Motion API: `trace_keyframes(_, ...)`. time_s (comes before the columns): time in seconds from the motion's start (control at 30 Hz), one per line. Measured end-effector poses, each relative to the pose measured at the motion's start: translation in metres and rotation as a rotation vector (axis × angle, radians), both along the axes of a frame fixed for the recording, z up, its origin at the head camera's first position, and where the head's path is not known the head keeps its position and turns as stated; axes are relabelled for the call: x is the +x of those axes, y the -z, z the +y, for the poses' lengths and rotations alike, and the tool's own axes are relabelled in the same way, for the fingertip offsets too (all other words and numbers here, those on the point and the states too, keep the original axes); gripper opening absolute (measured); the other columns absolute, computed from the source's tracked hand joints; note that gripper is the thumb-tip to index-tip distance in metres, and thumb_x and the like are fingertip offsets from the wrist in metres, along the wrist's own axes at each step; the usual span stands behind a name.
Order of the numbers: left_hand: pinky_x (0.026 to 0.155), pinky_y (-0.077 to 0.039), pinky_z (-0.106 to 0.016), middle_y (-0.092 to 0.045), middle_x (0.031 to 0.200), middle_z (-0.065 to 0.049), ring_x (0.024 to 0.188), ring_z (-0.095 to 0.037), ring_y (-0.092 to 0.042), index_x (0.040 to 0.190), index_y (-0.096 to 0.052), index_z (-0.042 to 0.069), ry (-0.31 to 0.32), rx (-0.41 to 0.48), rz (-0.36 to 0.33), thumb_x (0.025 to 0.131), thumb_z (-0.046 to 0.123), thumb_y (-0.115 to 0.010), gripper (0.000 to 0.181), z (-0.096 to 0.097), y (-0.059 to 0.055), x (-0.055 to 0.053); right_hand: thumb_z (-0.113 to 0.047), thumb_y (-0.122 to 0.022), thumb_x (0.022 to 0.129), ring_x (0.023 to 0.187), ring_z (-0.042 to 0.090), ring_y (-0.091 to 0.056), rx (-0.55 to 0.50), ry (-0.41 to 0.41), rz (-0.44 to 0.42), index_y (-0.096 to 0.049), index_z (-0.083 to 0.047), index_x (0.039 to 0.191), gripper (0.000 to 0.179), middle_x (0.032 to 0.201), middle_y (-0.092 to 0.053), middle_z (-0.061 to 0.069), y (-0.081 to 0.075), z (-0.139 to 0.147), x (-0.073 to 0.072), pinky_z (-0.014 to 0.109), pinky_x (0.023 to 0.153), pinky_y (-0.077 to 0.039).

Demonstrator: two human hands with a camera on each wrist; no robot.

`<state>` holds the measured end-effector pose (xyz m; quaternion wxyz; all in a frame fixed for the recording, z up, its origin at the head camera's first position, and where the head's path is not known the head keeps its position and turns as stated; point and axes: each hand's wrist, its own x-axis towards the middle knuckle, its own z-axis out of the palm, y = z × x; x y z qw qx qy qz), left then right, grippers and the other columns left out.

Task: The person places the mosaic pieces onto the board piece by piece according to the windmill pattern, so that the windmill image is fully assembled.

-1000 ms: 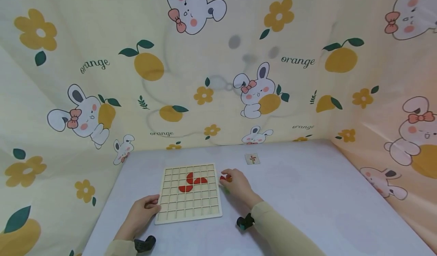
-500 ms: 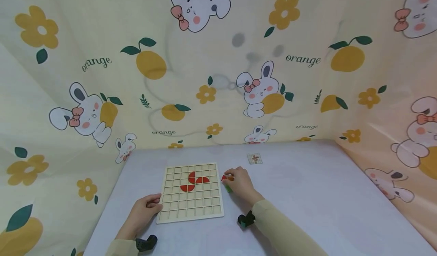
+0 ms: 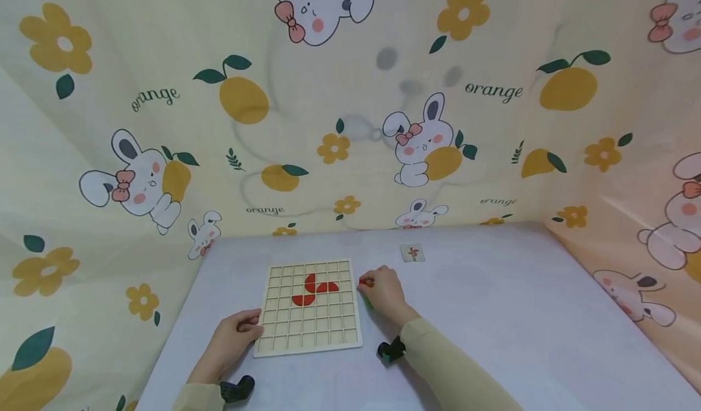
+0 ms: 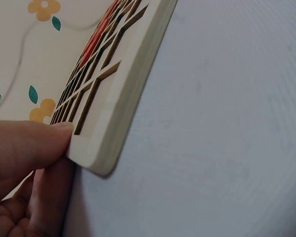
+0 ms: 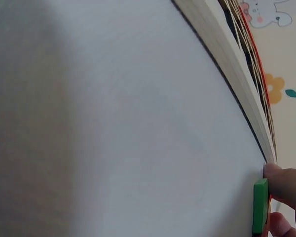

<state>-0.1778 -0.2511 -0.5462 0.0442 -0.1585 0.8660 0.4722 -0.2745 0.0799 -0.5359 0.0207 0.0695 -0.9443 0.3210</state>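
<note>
A pale square grid board (image 3: 306,326) lies on the table, with red rounded pieces (image 3: 310,283) set in several of its cells. My left hand (image 3: 232,338) grips the board's left edge near the front corner; in the left wrist view its thumb (image 4: 49,140) lies on the rim with a finger below. Just off the board's right edge, my right hand (image 3: 383,292) pinches a small red piece (image 3: 362,283) between thumb and fingertips. A green piece (image 5: 260,205) shows right beside those fingers in the right wrist view, and my hand partly covers it in the head view.
A small card (image 3: 412,252) printed with a grid and a red pattern lies farther back, right of the board. Behind the white table (image 3: 493,313) hangs a cream curtain (image 3: 306,106) printed with rabbits and oranges, which also runs along both sides.
The head view has shifted slightly. My right fingers have worked over the red and green pieces beside the board, and less of these pieces shows now. The left hand stays on the board.
</note>
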Motion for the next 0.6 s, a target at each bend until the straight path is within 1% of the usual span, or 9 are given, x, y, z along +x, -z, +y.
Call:
trace_keyframes(0.23,0.079,-0.049,-0.033,-0.061,0.108,-0.006,0.094,-0.020,-0.055,0.129,-0.060,0.006,0.005,-0.007,0.001,0.084,0.009,-0.072,0.046,-0.0013,-0.0006,-0.0005,-0.025,-0.079,0.081,0.082,0.019,-0.043,0.053,0.003,0.052,-0.076,-0.015,0.095,0.018,0.085,-0.053,-0.002,-0.0067,-0.0039,0.0021,0.032,0.069,-0.037)
trace_keyframes(0.4,0.077,-0.050,-0.032,-0.061,0.106,-0.007,0.092,-0.019,-0.056,0.128,-0.061,0.005,-0.001,0.003,-0.005,0.084,0.008,-0.072,0.045,-0.0005,-0.0026,0.0000,-0.024,-0.079,0.081,0.082,0.020,-0.044,0.085,0.000,0.085,-0.075,-0.014,0.096,0.019,0.083,-0.055,-0.002,-0.0082,-0.0072,0.0037,0.034,0.072,-0.037)
trace_keyframes(0.6,0.076,-0.050,-0.031,-0.061,0.105,-0.007,0.091,-0.019,-0.056,0.126,-0.062,0.004,0.001,0.005,0.004,0.083,0.008,-0.072,0.045,0.0007,-0.0030,0.0019,-0.020,-0.077,0.083,0.082,0.019,-0.045,0.064,-0.011,0.067,-0.071,-0.015,0.101,0.020,0.079,-0.058,-0.005,-0.0048,-0.0083,0.0052,0.035,0.073,-0.037)
